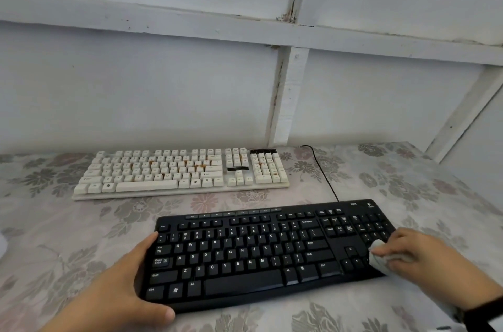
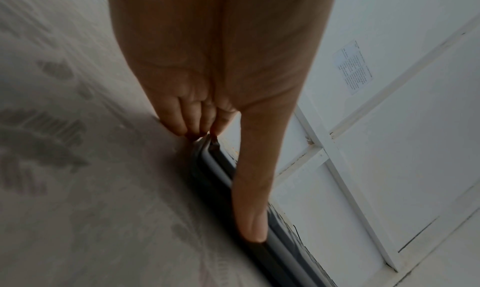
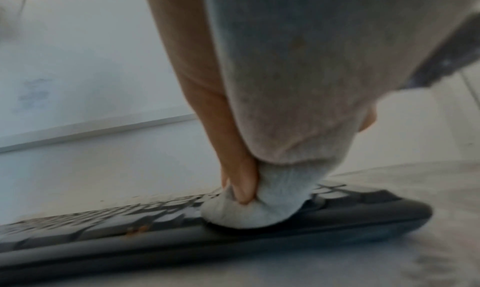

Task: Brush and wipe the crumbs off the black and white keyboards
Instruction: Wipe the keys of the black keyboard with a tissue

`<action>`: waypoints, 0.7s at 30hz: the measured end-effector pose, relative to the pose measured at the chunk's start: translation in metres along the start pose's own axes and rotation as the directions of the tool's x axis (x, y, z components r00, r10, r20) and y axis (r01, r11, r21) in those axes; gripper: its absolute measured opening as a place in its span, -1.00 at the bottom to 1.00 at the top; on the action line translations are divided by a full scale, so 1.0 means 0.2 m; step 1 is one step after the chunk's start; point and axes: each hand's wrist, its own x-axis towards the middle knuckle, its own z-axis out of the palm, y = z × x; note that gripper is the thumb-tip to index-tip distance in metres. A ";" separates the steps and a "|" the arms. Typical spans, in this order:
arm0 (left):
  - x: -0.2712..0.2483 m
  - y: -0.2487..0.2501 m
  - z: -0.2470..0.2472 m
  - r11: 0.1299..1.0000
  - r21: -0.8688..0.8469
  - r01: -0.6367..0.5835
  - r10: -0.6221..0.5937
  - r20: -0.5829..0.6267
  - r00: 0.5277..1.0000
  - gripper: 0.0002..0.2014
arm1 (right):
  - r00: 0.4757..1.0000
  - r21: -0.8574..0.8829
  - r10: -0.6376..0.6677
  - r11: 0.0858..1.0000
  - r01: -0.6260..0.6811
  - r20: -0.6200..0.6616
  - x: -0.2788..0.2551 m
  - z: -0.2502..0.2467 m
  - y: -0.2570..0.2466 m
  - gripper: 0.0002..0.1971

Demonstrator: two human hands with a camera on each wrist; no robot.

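Observation:
The black keyboard (image 1: 245, 258) lies nearest me on the flowered tablecloth. My left hand (image 1: 133, 277) grips its left end, fingers at the far corner and thumb (image 2: 254, 199) along the near edge (image 2: 207, 164). My right hand (image 1: 402, 250) holds a bunched white cloth (image 1: 377, 255) and presses it onto the keys between the arrow block and the number pad. In the right wrist view the cloth (image 3: 259, 209) sits on the keyboard (image 3: 337, 219), with orange crumbs (image 3: 136, 231) on the near edge. The white keyboard (image 1: 179, 171) lies behind, with orange crumbs (image 1: 200, 167) among its keys.
A black cable (image 1: 324, 173) runs from the black keyboard's back edge to the wall. The white panelled wall (image 1: 163, 86) stands right behind the white keyboard. The tablecloth (image 1: 81, 236) spreads left and right of both keyboards. A white object (image 1: 2, 246) shows at the far left edge.

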 end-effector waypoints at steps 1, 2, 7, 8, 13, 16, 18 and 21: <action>0.00 0.00 0.00 1.000 0.005 0.000 0.000 -0.002 1.000 0.18 | 1.000 -0.021 -0.005 1.000 0.005 -0.011 0.00 -0.01 0.00 -0.46; 0.00 0.01 0.00 1.000 0.010 -0.002 0.002 -0.003 1.000 0.17 | 0.999 -0.042 -0.029 0.999 0.028 -0.021 0.00 -0.01 -0.01 -0.50; 0.00 0.03 -0.01 0.999 0.044 0.001 -0.001 -0.005 1.000 0.17 | 0.985 0.082 -0.170 0.983 0.167 0.026 -0.01 0.02 -0.12 -0.66; 0.00 0.04 0.00 0.999 0.046 -0.001 0.001 -0.004 1.000 0.17 | 0.984 0.092 -0.175 0.981 0.171 0.030 -0.01 0.03 -0.11 -0.65; -0.01 0.03 0.00 1.000 0.011 -0.007 0.007 -0.006 1.000 0.17 | 0.999 0.093 -0.019 0.995 0.023 -0.042 0.00 0.03 0.06 -0.46; 0.00 0.02 0.00 1.000 0.015 -0.013 0.013 -0.001 1.000 0.16 | 0.992 0.057 0.090 0.995 -0.085 -0.092 0.00 0.01 0.19 -0.27; 0.00 0.01 0.00 1.000 0.020 -0.013 0.013 -0.005 1.000 0.16 | 0.976 0.061 0.163 0.986 -0.156 -0.141 0.00 0.01 0.27 -0.20; 0.00 0.01 0.00 0.999 0.040 -0.014 0.015 -0.016 1.000 0.17 | 0.962 0.022 0.225 0.974 -0.225 -0.155 -0.02 -0.01 0.32 -0.27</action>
